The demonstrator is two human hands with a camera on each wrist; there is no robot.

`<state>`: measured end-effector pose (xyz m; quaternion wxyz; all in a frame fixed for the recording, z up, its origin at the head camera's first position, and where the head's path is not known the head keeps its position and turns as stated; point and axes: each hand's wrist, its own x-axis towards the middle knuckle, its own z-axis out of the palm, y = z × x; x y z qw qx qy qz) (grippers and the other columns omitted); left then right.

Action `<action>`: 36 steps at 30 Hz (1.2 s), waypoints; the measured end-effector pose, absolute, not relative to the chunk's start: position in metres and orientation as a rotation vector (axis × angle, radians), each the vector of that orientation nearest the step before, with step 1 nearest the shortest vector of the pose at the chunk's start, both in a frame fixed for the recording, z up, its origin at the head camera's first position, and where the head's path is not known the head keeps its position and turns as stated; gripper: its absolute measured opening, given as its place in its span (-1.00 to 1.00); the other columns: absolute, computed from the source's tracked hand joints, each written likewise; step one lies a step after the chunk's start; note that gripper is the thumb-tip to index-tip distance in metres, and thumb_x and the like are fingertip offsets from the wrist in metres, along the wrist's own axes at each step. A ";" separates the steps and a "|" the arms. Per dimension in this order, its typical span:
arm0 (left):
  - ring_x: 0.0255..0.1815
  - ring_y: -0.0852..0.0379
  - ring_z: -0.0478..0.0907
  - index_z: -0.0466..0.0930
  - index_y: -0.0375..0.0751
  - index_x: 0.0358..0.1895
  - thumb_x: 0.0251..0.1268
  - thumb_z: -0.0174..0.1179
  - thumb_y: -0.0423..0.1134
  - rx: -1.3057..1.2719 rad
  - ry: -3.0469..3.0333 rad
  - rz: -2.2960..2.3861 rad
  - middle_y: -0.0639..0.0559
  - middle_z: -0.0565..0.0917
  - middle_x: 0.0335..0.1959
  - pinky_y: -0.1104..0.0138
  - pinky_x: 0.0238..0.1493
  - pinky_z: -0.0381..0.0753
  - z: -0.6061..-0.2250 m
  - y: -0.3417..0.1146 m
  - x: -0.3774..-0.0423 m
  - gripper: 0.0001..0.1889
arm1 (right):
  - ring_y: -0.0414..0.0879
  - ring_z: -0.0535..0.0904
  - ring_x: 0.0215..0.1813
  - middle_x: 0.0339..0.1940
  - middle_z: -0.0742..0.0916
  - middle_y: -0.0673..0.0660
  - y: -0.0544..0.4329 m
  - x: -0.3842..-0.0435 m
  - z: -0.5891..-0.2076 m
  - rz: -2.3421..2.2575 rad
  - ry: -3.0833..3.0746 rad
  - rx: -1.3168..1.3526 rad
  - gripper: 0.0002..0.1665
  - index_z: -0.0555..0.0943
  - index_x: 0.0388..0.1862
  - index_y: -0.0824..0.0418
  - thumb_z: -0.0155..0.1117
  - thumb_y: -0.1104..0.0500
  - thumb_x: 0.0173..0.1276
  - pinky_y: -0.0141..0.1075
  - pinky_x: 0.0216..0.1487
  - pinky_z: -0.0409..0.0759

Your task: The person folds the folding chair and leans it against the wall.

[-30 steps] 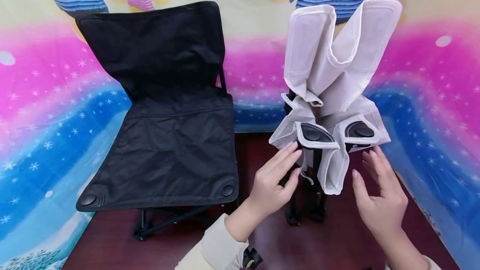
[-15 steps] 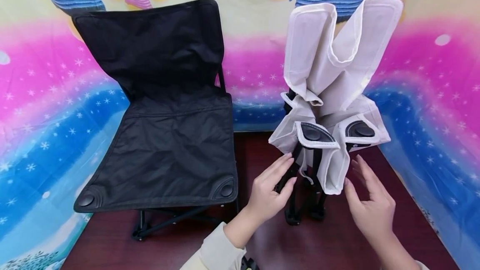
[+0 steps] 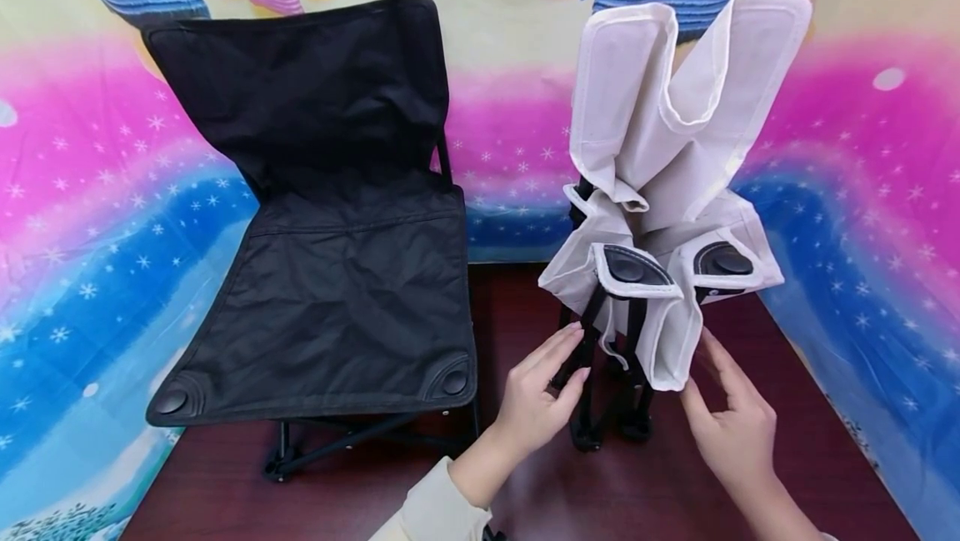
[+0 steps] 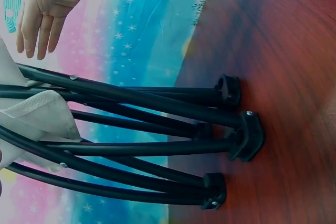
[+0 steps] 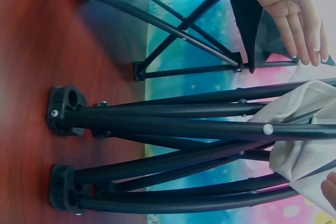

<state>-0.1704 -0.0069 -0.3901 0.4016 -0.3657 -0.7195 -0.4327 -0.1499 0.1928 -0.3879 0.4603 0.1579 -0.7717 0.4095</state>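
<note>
A folding chair [image 3: 690,166] with white fabric stands folded on the right in the head view, its black legs bunched together. My left hand [image 3: 536,391] is at the left of these legs, fingers extended and not curled round a tube. On the other side, my right hand [image 3: 731,416] has its fingertips by the lower edge of the hanging white fabric; whether they touch it I cannot tell. In the left wrist view the right hand [image 4: 50,14] shows relaxed fingers beyond the black tubes. The left hand [image 5: 291,14] appears likewise in the right wrist view, apart from the tubes.
An unfolded black chair [image 3: 360,299] stands to the left of the white one. Both are on a dark red wood-look surface [image 3: 600,499]. A printed backdrop [image 3: 517,132] with snowflakes runs behind and along both sides.
Both hands have come down from the chair's front corners toward its legs. My right hand has also shifted left, closer to the hanging fabric. The two chairs stay in place.
</note>
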 end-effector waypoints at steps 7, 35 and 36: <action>-0.02 0.03 0.45 0.43 -0.51 -0.04 -0.13 0.21 -0.53 -0.912 -1.849 -1.168 -0.29 0.49 -0.06 0.80 -0.61 0.26 -0.401 -0.007 -0.170 -0.56 | -0.43 0.43 -0.05 -0.08 0.60 0.22 0.199 -0.149 -0.406 1.004 -1.956 0.363 -0.50 0.48 0.03 0.33 0.19 0.22 0.05 -0.63 -0.04 0.30; -0.01 0.10 0.44 0.44 -0.44 -0.02 -0.17 0.22 -0.55 -0.858 -1.953 -1.216 -0.21 0.52 -0.07 0.38 -0.03 0.41 -0.439 -0.003 -0.167 -0.52 | -0.19 0.55 -0.14 -0.13 0.63 0.01 0.265 -0.204 -0.575 1.037 -2.098 0.164 -0.41 0.53 0.01 0.05 0.40 0.22 -0.11 -0.64 -0.10 0.31; 0.00 0.11 0.44 0.45 -0.43 -0.02 -0.17 0.22 -0.55 -0.856 -1.959 -1.224 -0.21 0.52 -0.07 0.38 -0.03 0.40 -0.441 -0.002 -0.167 -0.52 | -0.17 0.55 -0.13 -0.13 0.63 0.00 0.266 -0.205 -0.579 1.045 -2.101 0.157 -0.41 0.53 0.01 0.05 0.40 0.22 -0.11 -0.63 -0.08 0.31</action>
